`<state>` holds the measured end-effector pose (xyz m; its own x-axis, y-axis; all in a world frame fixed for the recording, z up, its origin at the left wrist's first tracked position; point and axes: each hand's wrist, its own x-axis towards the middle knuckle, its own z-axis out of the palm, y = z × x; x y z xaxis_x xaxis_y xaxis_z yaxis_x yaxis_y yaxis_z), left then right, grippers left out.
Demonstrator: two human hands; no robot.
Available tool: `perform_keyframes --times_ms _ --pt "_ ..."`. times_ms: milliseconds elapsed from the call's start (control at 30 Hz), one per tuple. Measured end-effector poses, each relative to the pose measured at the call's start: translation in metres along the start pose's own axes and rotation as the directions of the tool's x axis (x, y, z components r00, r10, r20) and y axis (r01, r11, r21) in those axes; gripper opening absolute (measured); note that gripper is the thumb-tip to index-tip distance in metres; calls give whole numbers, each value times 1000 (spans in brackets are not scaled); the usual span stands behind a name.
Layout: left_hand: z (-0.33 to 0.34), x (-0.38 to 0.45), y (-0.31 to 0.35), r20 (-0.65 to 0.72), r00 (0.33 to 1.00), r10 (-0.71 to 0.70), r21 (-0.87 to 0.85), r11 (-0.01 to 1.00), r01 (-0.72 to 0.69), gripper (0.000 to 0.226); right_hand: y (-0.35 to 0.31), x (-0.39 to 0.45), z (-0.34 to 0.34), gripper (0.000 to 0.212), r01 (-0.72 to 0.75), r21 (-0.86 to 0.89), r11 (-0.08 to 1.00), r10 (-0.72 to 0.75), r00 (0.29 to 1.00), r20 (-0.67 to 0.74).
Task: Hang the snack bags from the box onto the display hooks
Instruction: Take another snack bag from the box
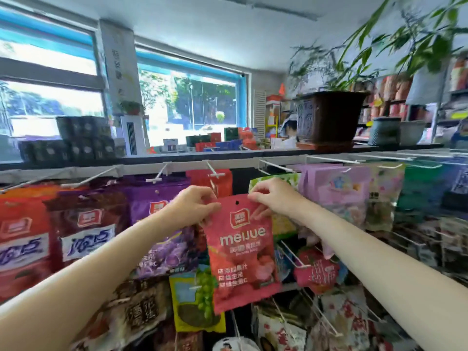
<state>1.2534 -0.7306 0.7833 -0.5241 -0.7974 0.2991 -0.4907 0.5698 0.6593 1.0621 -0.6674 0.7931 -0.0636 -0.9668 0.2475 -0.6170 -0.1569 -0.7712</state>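
A red snack bag with white "meijue" lettering hangs between my two hands in front of the display rack. My left hand pinches its top left corner. My right hand pinches its top right corner. A small punched hole shows at the bag's top edge, between my hands. Just above it a white display hook sticks out from the top rail, with another red bag hanging on it. The box is out of view.
Other hooks along the rail carry purple bags, red bags, pink bags and green ones. Lower hooks jut toward me with more packets. A brown plant pot and stacked boxes stand on the shelf above.
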Motion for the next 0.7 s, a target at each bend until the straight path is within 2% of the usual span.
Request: perform_keyframes --times_ms 100,200,300,400,567,700 --pt "-31 15 -13 48 997 -63 -5 998 64 21 -16 34 18 19 21 -54 998 -22 1000 -14" --pt "-45 29 -23 24 998 -64 163 985 59 29 -23 64 38 21 -16 -113 993 12 999 -34" --pt "-39 39 -23 9 1000 27 341 940 -29 28 -18 84 45 24 -67 -191 979 45 992 -114" --pt "-25 51 -22 -109 983 149 510 857 -74 24 -15 90 38 18 -98 -277 956 45 980 -192" --pt "-19 68 -22 -154 976 156 502 863 -58 25 -18 96 26 21 -71 -360 930 0 981 -193" --pt "-22 65 -27 -176 975 136 515 857 -27 24 -21 99 28 22 -59 -341 938 16 992 -127"
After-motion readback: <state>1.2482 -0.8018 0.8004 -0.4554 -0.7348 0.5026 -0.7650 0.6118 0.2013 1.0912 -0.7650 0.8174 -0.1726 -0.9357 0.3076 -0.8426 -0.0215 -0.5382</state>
